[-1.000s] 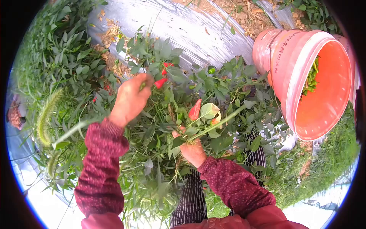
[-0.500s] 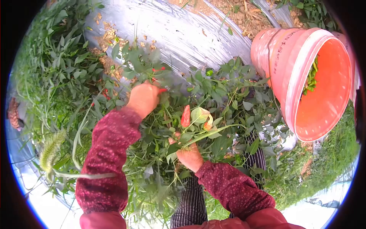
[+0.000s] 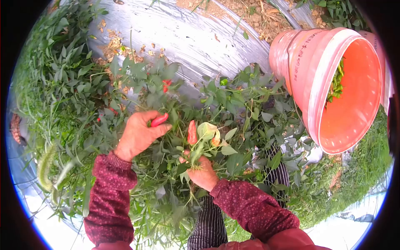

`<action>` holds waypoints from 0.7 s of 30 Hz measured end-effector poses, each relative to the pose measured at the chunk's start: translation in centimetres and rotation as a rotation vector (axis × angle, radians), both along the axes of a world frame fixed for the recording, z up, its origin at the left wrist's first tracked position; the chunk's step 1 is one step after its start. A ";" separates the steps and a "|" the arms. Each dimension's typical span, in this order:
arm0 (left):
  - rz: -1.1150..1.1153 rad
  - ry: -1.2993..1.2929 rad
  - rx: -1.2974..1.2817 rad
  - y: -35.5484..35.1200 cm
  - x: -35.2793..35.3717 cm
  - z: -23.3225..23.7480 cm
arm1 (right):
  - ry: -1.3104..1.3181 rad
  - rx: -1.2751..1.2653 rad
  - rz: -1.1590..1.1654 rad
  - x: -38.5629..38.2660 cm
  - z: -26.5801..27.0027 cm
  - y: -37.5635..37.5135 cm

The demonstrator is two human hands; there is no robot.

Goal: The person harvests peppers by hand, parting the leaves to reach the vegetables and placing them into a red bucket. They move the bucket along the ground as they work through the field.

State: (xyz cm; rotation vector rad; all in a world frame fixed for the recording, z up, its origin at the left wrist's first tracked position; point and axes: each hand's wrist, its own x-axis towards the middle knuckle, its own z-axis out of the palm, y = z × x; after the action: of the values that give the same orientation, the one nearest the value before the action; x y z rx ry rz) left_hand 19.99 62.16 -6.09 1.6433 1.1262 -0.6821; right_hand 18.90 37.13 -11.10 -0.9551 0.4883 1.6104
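Observation:
A red chili pepper (image 3: 159, 120) is pinched between the thumb and fingers of my left hand (image 3: 139, 131), above the leafy pepper plants. Lower and to its right, my right hand (image 3: 203, 174) is closed round a leafy pepper stem (image 3: 193, 160), its fingers partly covered by leaves. Just above that hand, a wrinkled red pepper (image 3: 192, 133) stands upright beside a pale yellowish leaf (image 3: 207, 131) and a small orange pepper (image 3: 216, 139). Farther up, more red peppers (image 3: 166, 85) hang among the foliage beyond my left hand.
A pink-red bucket (image 3: 306, 71) lies tilted at the right, its mouth facing right, with green peppers (image 3: 336, 83) inside. Silvery plastic mulch (image 3: 183, 33) covers the ground beyond the plants. A fuzzy grass head (image 3: 45, 168) rises at the left, near my left sleeve.
My left hand has drawn back toward me and slightly left, and a red chili pepper now shows in its fingers. The long green blade by my right hand no longer extends right.

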 end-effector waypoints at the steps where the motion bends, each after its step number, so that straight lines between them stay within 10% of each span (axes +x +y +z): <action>1: -0.005 0.002 0.006 0.1 0.2 0.1 | 0.002 0.006 -0.005 0.1 0.3 0.4; 4: -0.405 -0.102 0.168 -0.7 2.3 -0.8 | -0.513 0.012 0.492 2.2 1.8 2.1; 10: -1.190 0.135 0.504 -3.8 7.1 -8.7 | -0.562 0.001 0.451 2.2 2.1 1.8; 21: -1.289 0.667 0.329 -0.2 8.9 -12.0 | -0.502 0.027 0.613 3.6 2.6 2.6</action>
State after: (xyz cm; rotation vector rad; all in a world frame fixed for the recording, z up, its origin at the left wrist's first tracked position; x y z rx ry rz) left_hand 28.88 61.94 -18.11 2.4565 0.4418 -2.0484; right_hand 22.55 39.71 -8.48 -1.5278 -0.1977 1.8043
